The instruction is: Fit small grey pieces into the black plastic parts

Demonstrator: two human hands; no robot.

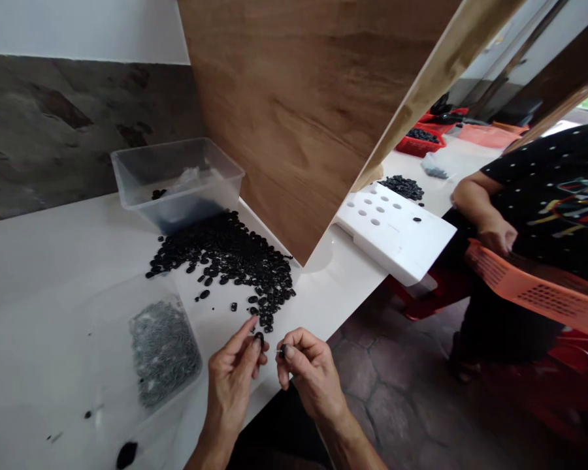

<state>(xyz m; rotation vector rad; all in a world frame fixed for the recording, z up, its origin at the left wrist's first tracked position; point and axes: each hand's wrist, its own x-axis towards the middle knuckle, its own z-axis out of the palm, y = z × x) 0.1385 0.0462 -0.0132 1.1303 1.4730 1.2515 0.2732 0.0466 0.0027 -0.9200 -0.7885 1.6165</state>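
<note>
Near the front edge of the white table, my left hand (234, 372) pinches a small black oval piece (259, 338) between thumb and fingers. Just to its right, my right hand (310, 369) is closed on a small black part (283, 350), with a thin metal bit showing at its left. The two hands are apart. Beyond them spreads a heap of black oval pieces (220, 245). Left of my hands, a clear shallow container (195, 365) holds many small metal pieces (164, 349).
A clear plastic bin (176, 196) stands behind the heap, beside an upright wooden panel (304, 124). At right are a white block with holes (396, 228) and a person (553, 196) holding an orange basket (539, 290). Red baskets (419, 145) stand farther back.
</note>
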